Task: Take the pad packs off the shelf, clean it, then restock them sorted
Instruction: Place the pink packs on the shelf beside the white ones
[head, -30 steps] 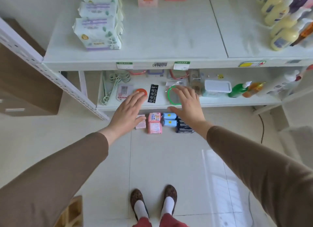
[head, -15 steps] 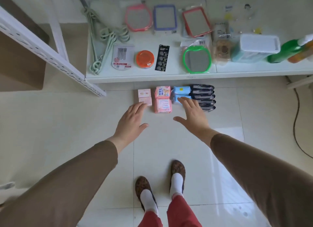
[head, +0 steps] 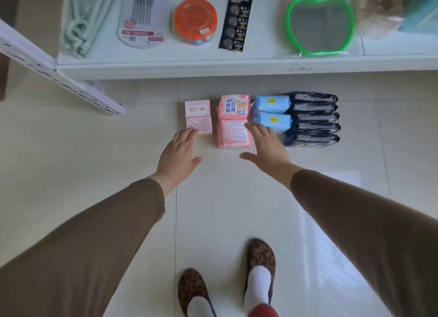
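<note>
Pad packs lie in a row on the floor tiles below the low white shelf (head: 213, 67). From the left: two pale pink boxes (head: 198, 116), two pink packs (head: 233, 121), two light blue packs (head: 272, 112), and a stack of several dark packs (head: 312, 119). My left hand (head: 177, 154) reaches down with straight fingers, its tips at the near pale pink box. My right hand (head: 265, 146) is spread flat, its fingertips between the near pink pack and the near blue pack. Neither hand holds anything.
On the low shelf lie pale green hangers (head: 80, 25), a carded tool set (head: 142, 20), an orange round tin (head: 195, 20), a black battery card (head: 234, 20) and a green-rimmed mirror (head: 318, 23). A white perforated upright (head: 59, 80) slants at left. My feet (head: 259, 269) stand on the tiles.
The view has dropped from the upper shelf toward the floor. Both hands came down and forward from shelf height to the packs on the floor.
</note>
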Tool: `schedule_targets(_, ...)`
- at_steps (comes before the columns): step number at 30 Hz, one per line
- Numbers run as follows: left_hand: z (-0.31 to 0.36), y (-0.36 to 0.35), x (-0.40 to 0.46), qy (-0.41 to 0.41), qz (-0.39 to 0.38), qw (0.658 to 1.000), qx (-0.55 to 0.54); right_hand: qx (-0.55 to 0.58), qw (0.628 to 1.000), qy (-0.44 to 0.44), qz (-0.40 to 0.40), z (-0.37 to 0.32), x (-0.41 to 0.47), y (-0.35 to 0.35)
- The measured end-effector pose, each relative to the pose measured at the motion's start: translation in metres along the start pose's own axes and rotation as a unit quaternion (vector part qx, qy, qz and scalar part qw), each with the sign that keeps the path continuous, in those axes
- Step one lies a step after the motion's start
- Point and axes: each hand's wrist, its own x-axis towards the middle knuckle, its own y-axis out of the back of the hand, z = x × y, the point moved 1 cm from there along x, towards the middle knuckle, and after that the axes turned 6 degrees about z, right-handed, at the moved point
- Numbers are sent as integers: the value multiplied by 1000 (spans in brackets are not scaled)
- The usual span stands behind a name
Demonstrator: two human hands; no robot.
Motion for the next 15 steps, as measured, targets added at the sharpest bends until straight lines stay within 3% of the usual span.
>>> schedule_targets(15, -52, -85, 94, -31, -52, 990, 128, -1, 1000, 9, 8, 39, 66, -85)
